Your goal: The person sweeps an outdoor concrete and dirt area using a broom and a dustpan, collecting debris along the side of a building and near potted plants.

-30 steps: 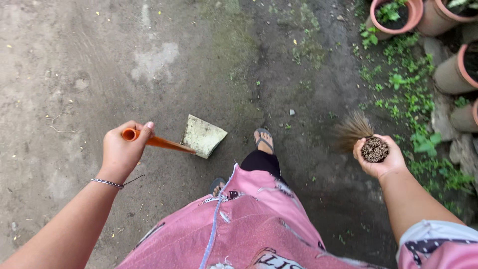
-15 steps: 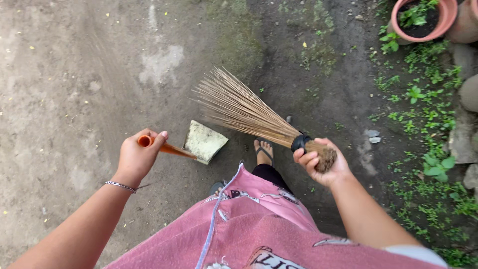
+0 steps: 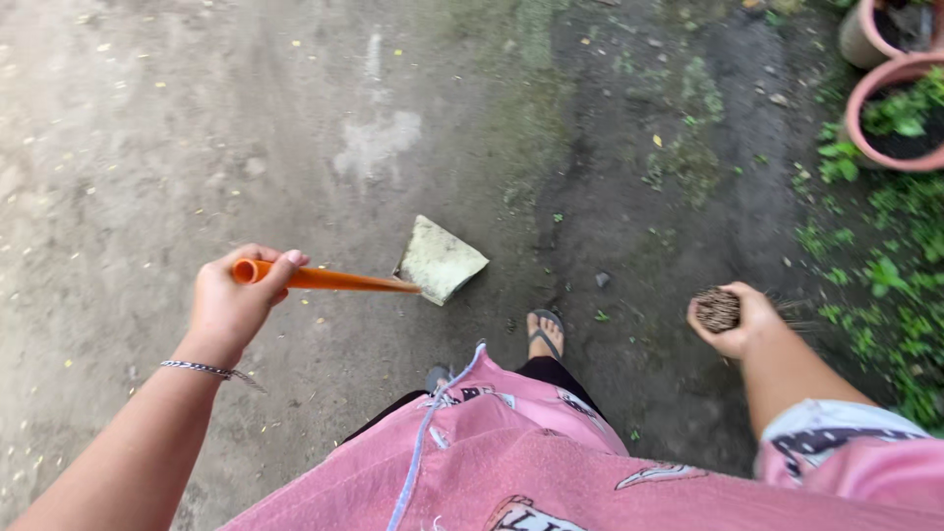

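My left hand (image 3: 228,303) wraps the smooth orange tubular handle (image 3: 324,279) of a flat, grimy dustpan (image 3: 440,260) above packed dirt; my right hand (image 3: 736,321) clamps the stick broom (image 3: 717,308), its blunt bundled end upward.

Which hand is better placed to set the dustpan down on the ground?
Left. The left hand grips the orange tube handle of the pale square dustpan; the right hand holds the twig broom.

Bare dirt ground (image 3: 197,147), scattered pebbles, weeds (image 3: 885,275), potted plants (image 3: 900,113)
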